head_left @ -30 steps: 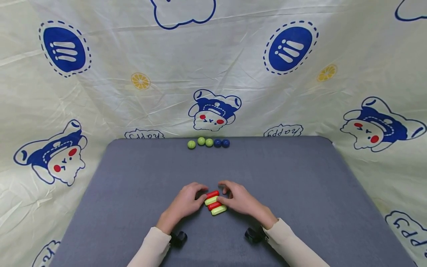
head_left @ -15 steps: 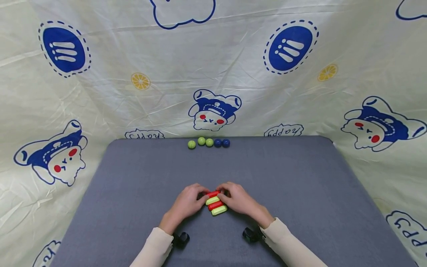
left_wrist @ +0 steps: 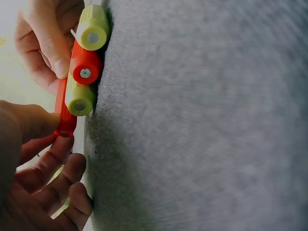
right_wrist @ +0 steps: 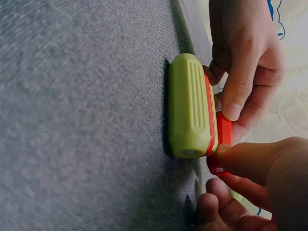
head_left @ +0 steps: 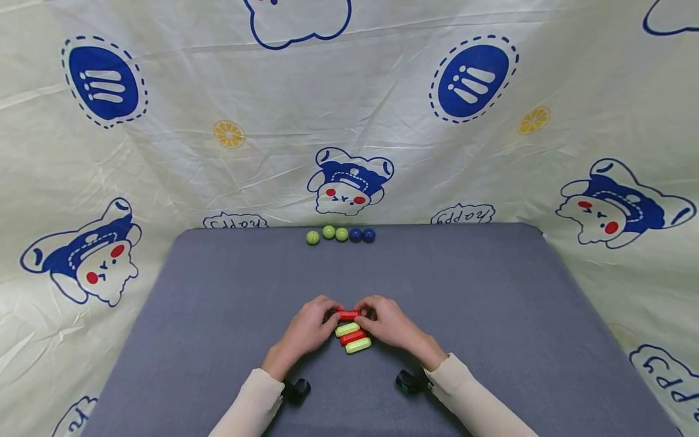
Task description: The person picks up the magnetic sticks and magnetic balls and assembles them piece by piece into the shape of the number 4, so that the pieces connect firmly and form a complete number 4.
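My left hand [head_left: 309, 326] and right hand [head_left: 390, 323] pinch the two ends of one red magnetic rod [head_left: 349, 315] between thumbs and fingers. Just nearer to me lie a yellow-green rod [head_left: 347, 329], a second red rod [head_left: 353, 337] and another yellow-green rod [head_left: 358, 346], side by side on the grey table. Round metal discs show at the rod ends in the left wrist view, where the held red rod [left_wrist: 66, 118] stands slightly above the row. Ribbed sides mark the nearest yellow-green rod [right_wrist: 190, 103] in the right wrist view, which partly hides the others.
Along the table's [head_left: 246, 279] far edge sit several small balls, yellow-green ones [head_left: 341, 234] on the left and blue ones [head_left: 369, 235] on the right. A printed white cloth [head_left: 284, 176] hangs behind the table and along its sides.
Both hands have closed in on the farthest red rod and taken its ends. That rod has turned from slanted to nearly level across the view and come apart from the row.
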Demonstrator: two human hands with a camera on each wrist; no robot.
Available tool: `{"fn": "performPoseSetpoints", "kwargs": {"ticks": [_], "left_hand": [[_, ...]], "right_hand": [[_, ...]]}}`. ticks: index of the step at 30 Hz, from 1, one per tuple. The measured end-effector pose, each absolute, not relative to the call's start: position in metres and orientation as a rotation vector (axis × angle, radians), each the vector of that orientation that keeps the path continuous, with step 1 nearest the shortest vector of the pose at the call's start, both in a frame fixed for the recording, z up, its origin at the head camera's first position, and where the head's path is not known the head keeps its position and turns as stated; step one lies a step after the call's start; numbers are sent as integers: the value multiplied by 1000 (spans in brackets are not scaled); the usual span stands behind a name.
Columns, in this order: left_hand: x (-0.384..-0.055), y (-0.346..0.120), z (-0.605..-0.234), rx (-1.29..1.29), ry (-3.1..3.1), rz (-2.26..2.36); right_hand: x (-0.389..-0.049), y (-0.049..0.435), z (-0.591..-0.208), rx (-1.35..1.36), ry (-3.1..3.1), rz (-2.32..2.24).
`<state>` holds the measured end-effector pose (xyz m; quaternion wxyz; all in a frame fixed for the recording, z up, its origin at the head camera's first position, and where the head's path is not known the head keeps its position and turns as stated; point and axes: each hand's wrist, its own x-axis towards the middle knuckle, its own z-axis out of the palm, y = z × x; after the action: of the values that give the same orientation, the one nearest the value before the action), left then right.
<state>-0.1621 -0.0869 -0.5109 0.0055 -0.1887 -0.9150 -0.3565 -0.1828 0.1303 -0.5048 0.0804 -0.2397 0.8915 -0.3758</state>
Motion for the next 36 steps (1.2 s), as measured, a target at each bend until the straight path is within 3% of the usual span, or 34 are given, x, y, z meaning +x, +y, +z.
{"fn": "performPoseSetpoints", "kwargs": {"ticks": [24, 36], "left_hand": [[-214, -85, -491, -566, -2775, -1131], [-246, -80, -496, -493, -2781, -1129]], "right_hand": [[-238, 131, -479, -761, 2737, -1142], [-268, 130, -490, -667, 2760, -1134]]}}
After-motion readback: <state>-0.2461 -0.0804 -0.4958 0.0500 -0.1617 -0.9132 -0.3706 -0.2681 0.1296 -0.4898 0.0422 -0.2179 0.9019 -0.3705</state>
